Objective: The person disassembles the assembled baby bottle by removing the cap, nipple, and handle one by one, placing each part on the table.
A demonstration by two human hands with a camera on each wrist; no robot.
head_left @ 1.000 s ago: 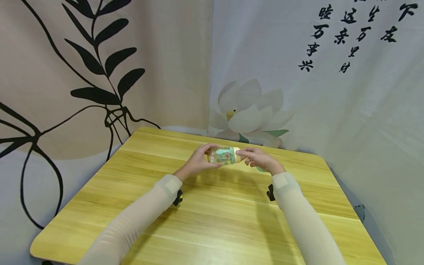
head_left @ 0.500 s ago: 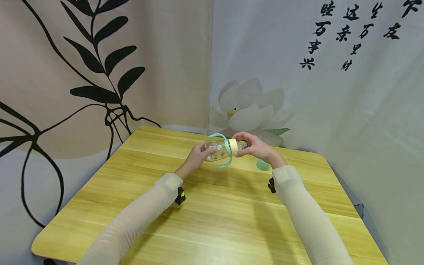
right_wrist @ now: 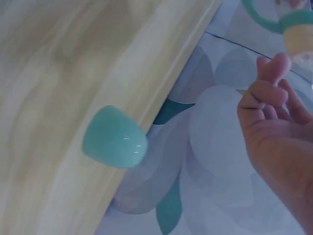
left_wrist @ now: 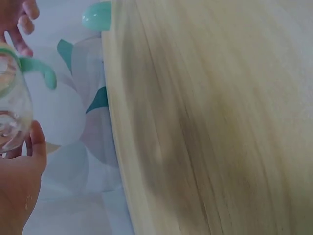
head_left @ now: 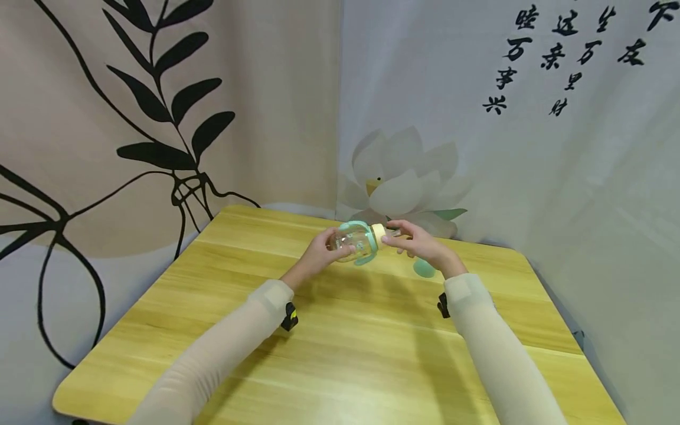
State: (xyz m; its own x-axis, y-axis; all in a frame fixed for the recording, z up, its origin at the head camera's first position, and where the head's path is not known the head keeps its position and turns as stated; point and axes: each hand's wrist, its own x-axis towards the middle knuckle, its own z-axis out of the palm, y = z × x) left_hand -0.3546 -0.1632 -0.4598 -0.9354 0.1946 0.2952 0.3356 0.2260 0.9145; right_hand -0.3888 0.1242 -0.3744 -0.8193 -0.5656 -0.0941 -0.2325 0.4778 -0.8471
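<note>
A clear baby bottle with mint-green handles and a pale yellow collar lies sideways in the air above the far part of the table. My left hand grips its body, fingers and thumb curled round it. At the teat end, my right hand has its fingers beside the collar, loosely bent; in the right wrist view they appear just apart from it. The clear teat is partly hidden by those fingers. A mint-green bottle cap stands on the table below the right hand.
The wooden table has its far edge close behind the bottle. Beyond it hangs a printed cloth backdrop with plants, a flower and characters.
The bottle has rolled, its handles swinging from edge-on at first to upright and then tilting. My right hand has shifted round the collar and spread its fingers. The left hand keeps its grip.
</note>
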